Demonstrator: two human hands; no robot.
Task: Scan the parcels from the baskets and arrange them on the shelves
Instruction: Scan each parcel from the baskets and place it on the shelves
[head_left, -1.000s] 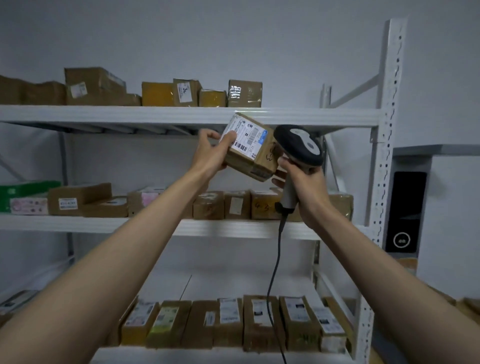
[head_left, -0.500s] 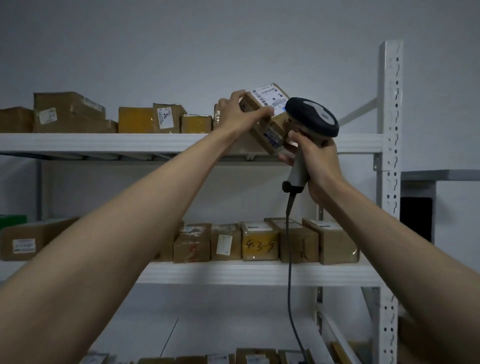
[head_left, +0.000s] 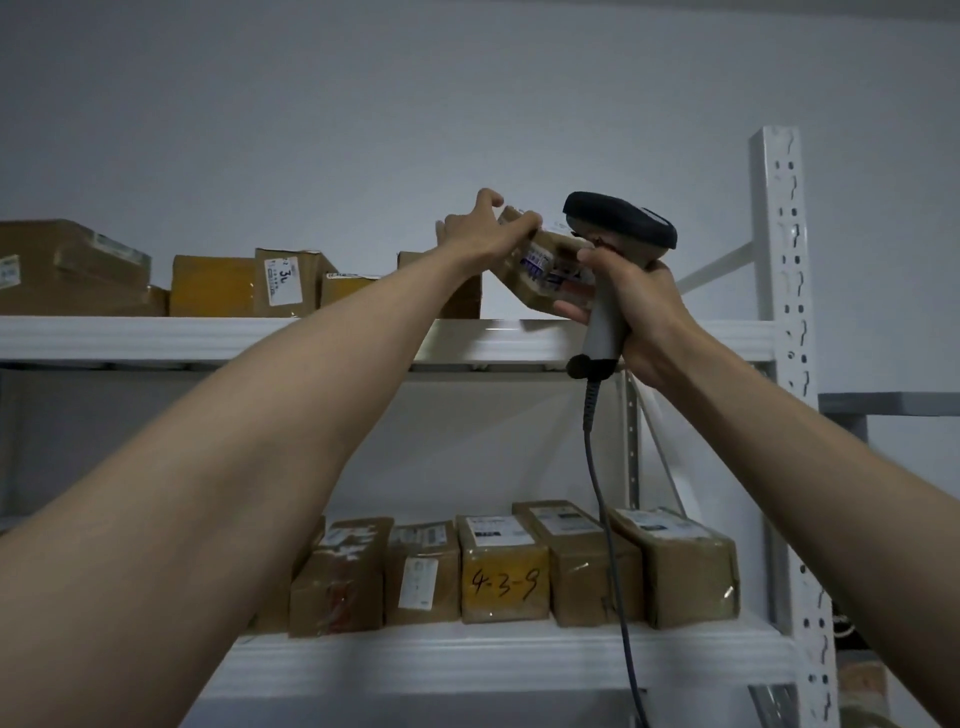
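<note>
Both arms are stretched up at the white metal top shelf (head_left: 218, 338). The left hand (head_left: 485, 234) has its grip curled over the top corner of a small brown cardboard parcel with a white label (head_left: 540, 275), which sits tilted right at the shelf's front edge, just right of the row already up there. Can't tell if its bottom corner actually rests on the shelf board or hangs just above it, that bit is blurry. The label print is smeared too, unreadable.

The right hand (head_left: 631, 312) has its grip wrapped around the grey handle of a black-headed barcode scanner (head_left: 618, 228), and its fingertips (head_left: 569, 312) also touch the parcel's lower right side. The scanner head covers the parcel's far right end. The scanner's grey cable (head_left: 602, 499) drops down and runs out the bottom of the frame.

The left forearm hides part of a brown box (head_left: 457, 301) behind it on the top shelf. Further left there's a tan carton with a "36"-ish handwritten sticker (head_left: 285, 283), hard to read for sure. The lower white shelf (head_left: 519, 660) holds a row of taped boxes, including a yellow-taped box marked "4-3-9" (head_left: 504, 577); the left end of that row is behind the arm.
</note>
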